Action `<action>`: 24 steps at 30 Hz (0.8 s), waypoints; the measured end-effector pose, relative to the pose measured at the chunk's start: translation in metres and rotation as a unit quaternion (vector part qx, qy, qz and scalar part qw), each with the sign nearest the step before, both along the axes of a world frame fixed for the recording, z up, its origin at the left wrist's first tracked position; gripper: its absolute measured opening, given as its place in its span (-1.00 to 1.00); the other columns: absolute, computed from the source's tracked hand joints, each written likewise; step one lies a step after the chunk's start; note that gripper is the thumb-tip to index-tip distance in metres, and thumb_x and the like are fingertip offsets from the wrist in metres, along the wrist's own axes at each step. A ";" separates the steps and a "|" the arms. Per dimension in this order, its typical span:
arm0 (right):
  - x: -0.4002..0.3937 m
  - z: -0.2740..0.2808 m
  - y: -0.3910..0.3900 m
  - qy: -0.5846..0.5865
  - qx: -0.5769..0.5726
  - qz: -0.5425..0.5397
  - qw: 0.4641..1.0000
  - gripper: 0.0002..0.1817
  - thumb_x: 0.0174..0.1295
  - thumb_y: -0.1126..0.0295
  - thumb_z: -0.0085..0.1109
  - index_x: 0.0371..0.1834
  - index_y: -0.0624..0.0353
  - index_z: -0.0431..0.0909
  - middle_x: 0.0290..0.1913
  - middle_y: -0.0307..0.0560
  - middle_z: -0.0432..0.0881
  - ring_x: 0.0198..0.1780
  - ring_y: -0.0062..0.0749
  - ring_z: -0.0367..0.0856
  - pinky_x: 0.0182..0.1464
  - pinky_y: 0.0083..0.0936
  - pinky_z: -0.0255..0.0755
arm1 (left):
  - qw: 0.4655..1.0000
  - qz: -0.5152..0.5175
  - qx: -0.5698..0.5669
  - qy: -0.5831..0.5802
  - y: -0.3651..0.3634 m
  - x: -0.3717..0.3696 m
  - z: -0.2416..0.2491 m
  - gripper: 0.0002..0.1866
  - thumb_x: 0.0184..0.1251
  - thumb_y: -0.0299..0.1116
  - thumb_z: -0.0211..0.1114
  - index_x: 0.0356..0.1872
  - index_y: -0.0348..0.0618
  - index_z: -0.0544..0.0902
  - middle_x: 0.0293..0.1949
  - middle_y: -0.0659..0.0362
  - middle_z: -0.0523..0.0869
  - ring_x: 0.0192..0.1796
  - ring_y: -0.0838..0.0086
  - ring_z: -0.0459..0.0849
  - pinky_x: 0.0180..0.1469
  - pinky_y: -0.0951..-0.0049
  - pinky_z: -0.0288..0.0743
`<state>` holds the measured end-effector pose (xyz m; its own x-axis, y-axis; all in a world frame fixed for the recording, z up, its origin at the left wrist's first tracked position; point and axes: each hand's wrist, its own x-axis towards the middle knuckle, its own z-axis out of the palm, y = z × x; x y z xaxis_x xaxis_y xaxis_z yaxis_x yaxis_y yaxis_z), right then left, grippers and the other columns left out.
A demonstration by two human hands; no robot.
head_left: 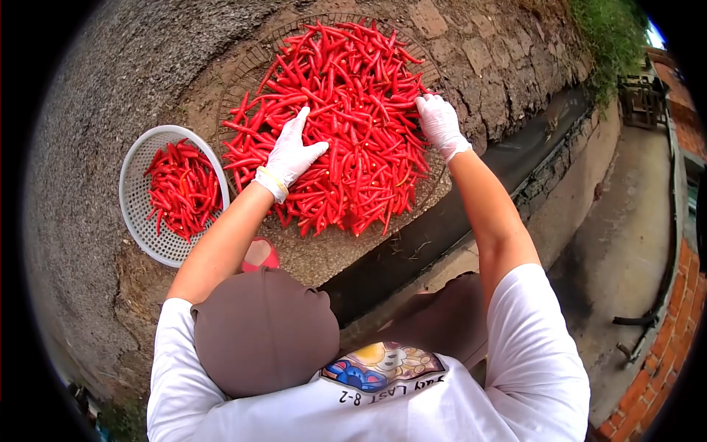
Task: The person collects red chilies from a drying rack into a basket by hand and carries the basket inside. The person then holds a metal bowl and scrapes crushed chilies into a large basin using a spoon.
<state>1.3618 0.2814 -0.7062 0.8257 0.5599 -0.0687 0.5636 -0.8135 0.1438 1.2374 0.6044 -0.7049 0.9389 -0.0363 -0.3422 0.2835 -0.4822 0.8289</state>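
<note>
A wide heap of red chili peppers (353,140) covers most of a round wire rack (239,85) on the ground. My left hand (289,156), in a thin white glove, rests on the left part of the heap with thumb and index finger spread apart. My right hand (440,124), gloved too, is at the heap's right edge, near the rack's rim. Its fingers are curled down and closed; whatever they hold is hidden beneath them. Left of the rack, a white plastic colander (136,193) contains more red chilies (184,188).
Rough gravelly ground (96,132) lies left, and cracked paving (479,51) lies beyond the rack. A dark gutter (412,254) runs diagonally on the near right side. My bent knee (265,331) and a red shoe (261,254) are close to the rack.
</note>
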 end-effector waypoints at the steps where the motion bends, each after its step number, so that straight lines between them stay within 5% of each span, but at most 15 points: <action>1: -0.002 0.000 0.002 0.003 -0.007 -0.011 1.000 -0.86 0.13 0.43 0.05 -0.24 0.06 0.53 -0.21 -0.09 0.56 -0.13 -0.21 0.58 -0.18 -0.32 0.54 | 1.000 -0.001 0.002 0.000 0.000 0.000 -0.001 -0.03 0.05 -0.11 0.42 0.46 -0.20 0.11 0.37 -0.21 0.26 0.43 0.05 0.23 0.45 0.27 0.11; 6: -0.013 0.007 0.019 -0.011 0.043 -0.021 0.999 -0.90 0.13 0.42 0.06 -0.31 0.07 0.54 -0.19 -0.08 0.56 -0.12 -0.22 0.59 -0.22 -0.32 0.56 | 1.000 -0.004 0.008 0.000 -0.002 -0.001 0.005 -0.03 0.07 -0.12 0.42 0.47 -0.19 0.10 0.37 -0.20 0.27 0.43 0.04 0.23 0.44 0.24 0.12; 12: -0.055 0.023 0.065 0.103 0.136 -0.181 0.969 -0.81 0.19 0.28 0.17 -0.30 0.16 0.47 -0.27 0.05 0.57 -0.20 0.01 0.59 -0.15 -0.15 0.51 | 1.000 -0.005 0.014 0.001 -0.003 0.001 0.006 -0.03 0.07 -0.15 0.43 0.47 -0.18 0.10 0.37 -0.19 0.28 0.43 0.04 0.24 0.44 0.22 0.13; 17: -0.082 0.042 0.080 0.178 0.252 -0.071 0.949 -0.69 0.16 0.18 0.24 -0.15 0.16 0.58 -0.23 0.06 0.62 -0.13 -0.02 0.61 -0.05 -0.24 0.50 | 1.000 -0.003 0.013 -0.003 -0.002 0.000 0.005 -0.04 0.07 -0.14 0.44 0.47 -0.18 0.10 0.36 -0.19 0.29 0.42 0.04 0.25 0.44 0.22 0.13; 20: -0.066 0.070 0.071 0.262 0.223 -0.104 0.933 -0.69 0.17 0.15 0.22 -0.15 0.12 0.64 -0.21 0.01 0.67 -0.12 -0.08 0.64 -0.03 -0.28 0.51 | 1.000 -0.003 0.013 -0.005 -0.002 0.000 0.002 -0.03 0.07 -0.14 0.44 0.47 -0.18 0.11 0.37 -0.19 0.28 0.42 0.04 0.25 0.44 0.22 0.13; 22: -0.045 0.068 0.047 0.239 0.221 -0.231 0.917 -0.70 0.16 0.12 0.23 -0.19 0.08 0.67 -0.19 -0.02 0.70 -0.13 -0.13 0.66 -0.05 -0.30 0.52 | 1.000 -0.004 0.014 -0.004 -0.002 -0.001 0.004 -0.03 0.07 -0.14 0.44 0.47 -0.18 0.11 0.37 -0.19 0.28 0.43 0.04 0.24 0.44 0.23 0.13; 24: -0.020 0.049 0.006 0.096 0.292 -0.311 0.900 -0.73 0.13 0.19 0.28 -0.19 0.09 0.65 -0.26 0.00 0.68 -0.21 -0.15 0.66 -0.14 -0.28 0.52 | 1.000 -0.005 0.007 -0.008 0.000 -0.001 0.000 -0.03 0.07 -0.14 0.44 0.47 -0.18 0.10 0.37 -0.19 0.28 0.43 0.05 0.24 0.44 0.23 0.13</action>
